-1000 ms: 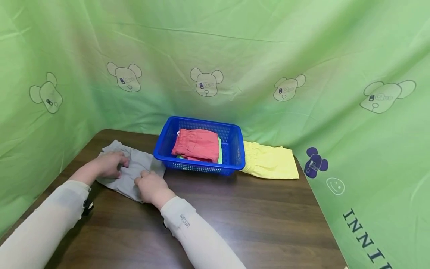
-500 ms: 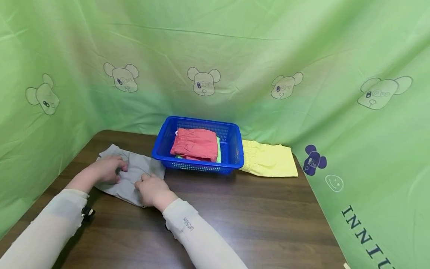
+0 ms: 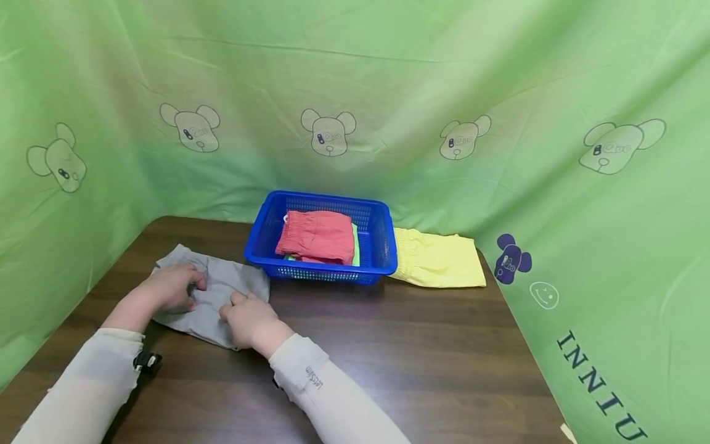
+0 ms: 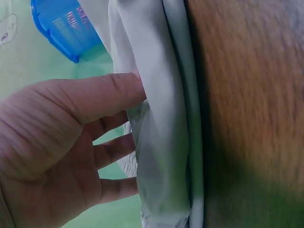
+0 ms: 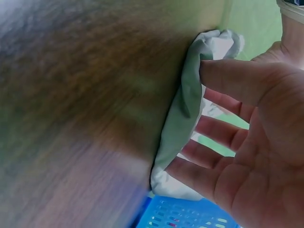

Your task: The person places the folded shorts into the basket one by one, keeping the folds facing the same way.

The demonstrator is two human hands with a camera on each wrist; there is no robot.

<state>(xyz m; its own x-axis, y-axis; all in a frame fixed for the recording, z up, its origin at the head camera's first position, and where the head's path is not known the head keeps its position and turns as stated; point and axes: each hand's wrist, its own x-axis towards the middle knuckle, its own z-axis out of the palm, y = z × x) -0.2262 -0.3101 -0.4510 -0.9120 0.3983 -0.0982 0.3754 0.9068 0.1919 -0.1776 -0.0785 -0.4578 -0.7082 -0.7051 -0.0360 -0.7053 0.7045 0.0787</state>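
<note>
grey cloth (image 3: 216, 287): layered on worktop (image 3: 399, 333), just beside blue basket (image 3: 322, 273) | left hand (image 3: 172, 288), right hand (image 3: 252, 320): fingers spread wide, tips touching cloth | past second: hands and cloth barely shifted, so cloth remains outside basket

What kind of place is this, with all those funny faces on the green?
Probably a small corner screened off indoors for working with clothes. A green cloth printed with cartoon faces hangs around a brown table, which holds a grey garment and a blue basket.
</note>
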